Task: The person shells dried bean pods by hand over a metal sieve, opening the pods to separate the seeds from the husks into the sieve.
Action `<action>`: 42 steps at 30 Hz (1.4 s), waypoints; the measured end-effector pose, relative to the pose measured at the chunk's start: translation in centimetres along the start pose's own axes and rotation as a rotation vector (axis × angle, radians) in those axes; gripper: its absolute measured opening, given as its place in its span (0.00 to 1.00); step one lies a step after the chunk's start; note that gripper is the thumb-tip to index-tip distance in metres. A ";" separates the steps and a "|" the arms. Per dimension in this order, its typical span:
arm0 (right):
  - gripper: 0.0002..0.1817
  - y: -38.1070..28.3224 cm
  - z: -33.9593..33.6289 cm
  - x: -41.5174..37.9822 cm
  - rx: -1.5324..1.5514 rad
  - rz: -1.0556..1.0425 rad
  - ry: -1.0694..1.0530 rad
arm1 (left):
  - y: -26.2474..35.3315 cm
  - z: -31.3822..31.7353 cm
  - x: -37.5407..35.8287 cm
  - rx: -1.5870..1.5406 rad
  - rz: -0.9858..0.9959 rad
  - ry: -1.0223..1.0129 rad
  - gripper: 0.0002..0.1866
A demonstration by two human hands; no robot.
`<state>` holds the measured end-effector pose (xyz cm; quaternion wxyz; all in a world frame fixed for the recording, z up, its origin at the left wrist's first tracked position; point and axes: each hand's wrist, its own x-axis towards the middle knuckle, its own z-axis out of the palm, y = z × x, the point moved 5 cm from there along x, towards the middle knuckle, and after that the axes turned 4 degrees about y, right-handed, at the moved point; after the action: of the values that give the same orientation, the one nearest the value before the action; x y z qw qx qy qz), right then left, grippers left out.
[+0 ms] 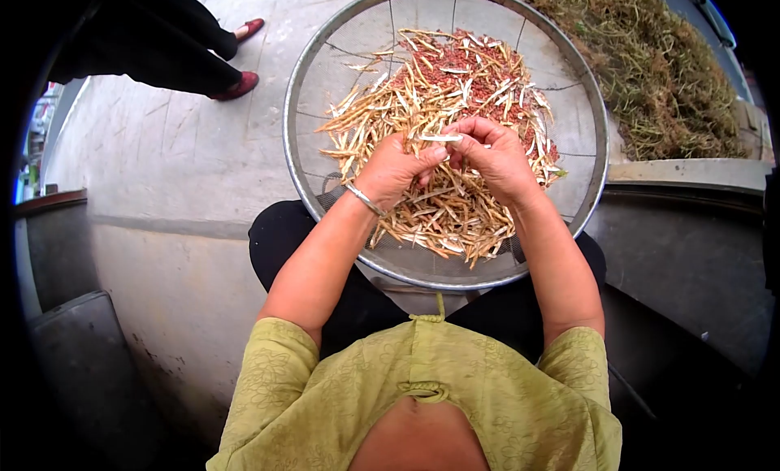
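Note:
A dry bean pod (441,138), split so that its pale inside shows, is pinched between my two hands above a round mesh sieve (290,138). My left hand (394,170), with a bangle (365,199) at the wrist, has its thumb and fingers closed at the pod's near side. On the pod's right end, the thumb and forefinger of my right hand (494,156) press together. Beneath them lies a heap of dry pods (370,113). Red beans (487,65) are spread among pale shells toward the sieve's far side. My palms hide part of the heap.
The sieve rests over my knees. A large pile of dried bean plants (650,73) lies at the upper right, behind a low ledge (691,172). Another person in dark trousers (154,40) and red shoes (237,86) stands on the concrete floor (179,154) at the upper left.

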<state>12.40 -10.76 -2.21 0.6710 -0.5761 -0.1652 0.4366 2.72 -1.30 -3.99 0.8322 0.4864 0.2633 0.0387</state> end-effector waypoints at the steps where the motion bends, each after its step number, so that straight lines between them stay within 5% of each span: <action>1: 0.07 0.2 0.0 0.0 0.042 0.026 -0.005 | 0.0 -0.1 0.0 0.024 0.013 0.028 0.07; 14: 0.07 1.6 -0.2 -0.2 0.098 0.199 0.159 | -0.2 -0.3 0.3 0.105 0.073 0.121 0.08; 33: 0.05 1.2 0.0 -0.3 0.150 0.169 0.064 | 0.1 -0.1 0.5 0.008 0.083 0.015 0.06; 42: 0.04 2.3 0.0 0.3 0.068 0.086 0.043 | -0.1 -0.6 0.5 0.342 0.137 0.078 0.08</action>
<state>11.72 -10.63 -4.39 0.6742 -0.5689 -0.1111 0.4578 2.84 -0.68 -4.55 0.7219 0.6358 0.2644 0.0685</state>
